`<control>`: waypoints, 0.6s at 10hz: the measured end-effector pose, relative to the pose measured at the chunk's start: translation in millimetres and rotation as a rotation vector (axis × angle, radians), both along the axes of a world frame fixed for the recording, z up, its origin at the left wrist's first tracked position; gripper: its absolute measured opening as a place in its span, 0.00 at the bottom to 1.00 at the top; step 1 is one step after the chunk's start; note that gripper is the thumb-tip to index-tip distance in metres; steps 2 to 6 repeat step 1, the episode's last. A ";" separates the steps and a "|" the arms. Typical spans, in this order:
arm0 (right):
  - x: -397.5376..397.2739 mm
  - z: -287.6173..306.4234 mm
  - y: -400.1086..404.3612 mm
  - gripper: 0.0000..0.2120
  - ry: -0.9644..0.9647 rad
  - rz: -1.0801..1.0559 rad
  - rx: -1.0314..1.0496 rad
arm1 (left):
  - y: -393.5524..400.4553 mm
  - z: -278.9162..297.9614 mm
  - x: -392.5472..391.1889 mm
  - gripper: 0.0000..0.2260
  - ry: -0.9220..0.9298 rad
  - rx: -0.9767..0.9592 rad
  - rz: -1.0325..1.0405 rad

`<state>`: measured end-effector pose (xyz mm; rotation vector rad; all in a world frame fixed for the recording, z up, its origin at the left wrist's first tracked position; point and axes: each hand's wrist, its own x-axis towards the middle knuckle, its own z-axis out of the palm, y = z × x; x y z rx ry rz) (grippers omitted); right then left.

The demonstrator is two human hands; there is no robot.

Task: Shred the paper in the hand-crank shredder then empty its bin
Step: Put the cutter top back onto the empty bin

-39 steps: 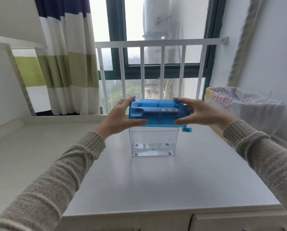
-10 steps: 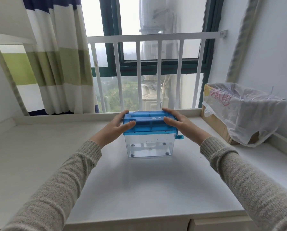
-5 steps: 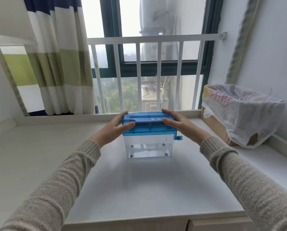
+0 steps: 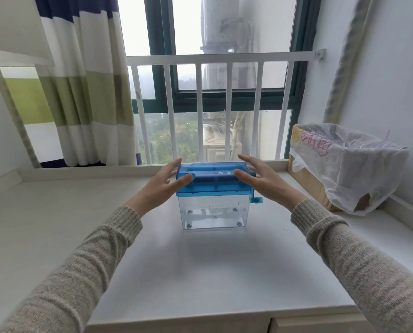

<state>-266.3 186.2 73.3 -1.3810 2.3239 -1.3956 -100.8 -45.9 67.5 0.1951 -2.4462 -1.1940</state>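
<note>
Left hand (image 4: 161, 187) flat against left end of blue shredder top (image 4: 214, 179), fingers straight, slightly spread. Top seated on clear bin (image 4: 214, 213), mid-counter (image 4: 200, 272). Right hand (image 4: 263, 182) at right end, fingers straight, thumb on top. Crank (image 4: 256, 200) below. Bagged box (image 4: 344, 164) far right.

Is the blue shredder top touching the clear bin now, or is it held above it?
Touching. The head view shows the blue shredder top seated on the rim of the clear bin, with no gap visible between them along the front edge.
</note>
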 end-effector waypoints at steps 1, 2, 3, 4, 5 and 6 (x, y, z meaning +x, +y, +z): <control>7.0 8.4 4.4 0.35 0.026 -0.031 -0.103 | -2.0 6.0 4.3 0.36 0.063 -0.014 0.012; 7.0 8.4 4.4 0.35 0.026 -0.031 -0.103 | -2.0 6.0 4.3 0.36 0.063 -0.014 0.012; 7.0 8.4 4.4 0.35 0.026 -0.031 -0.103 | -2.0 6.0 4.3 0.36 0.063 -0.014 0.012; 7.0 8.4 4.4 0.35 0.026 -0.031 -0.103 | -2.0 6.0 4.3 0.36 0.063 -0.014 0.012; 7.0 8.4 4.4 0.35 0.026 -0.031 -0.103 | -2.0 6.0 4.3 0.36 0.063 -0.014 0.012; 7.0 8.4 4.4 0.35 0.026 -0.031 -0.103 | -2.0 6.0 4.3 0.36 0.063 -0.014 0.012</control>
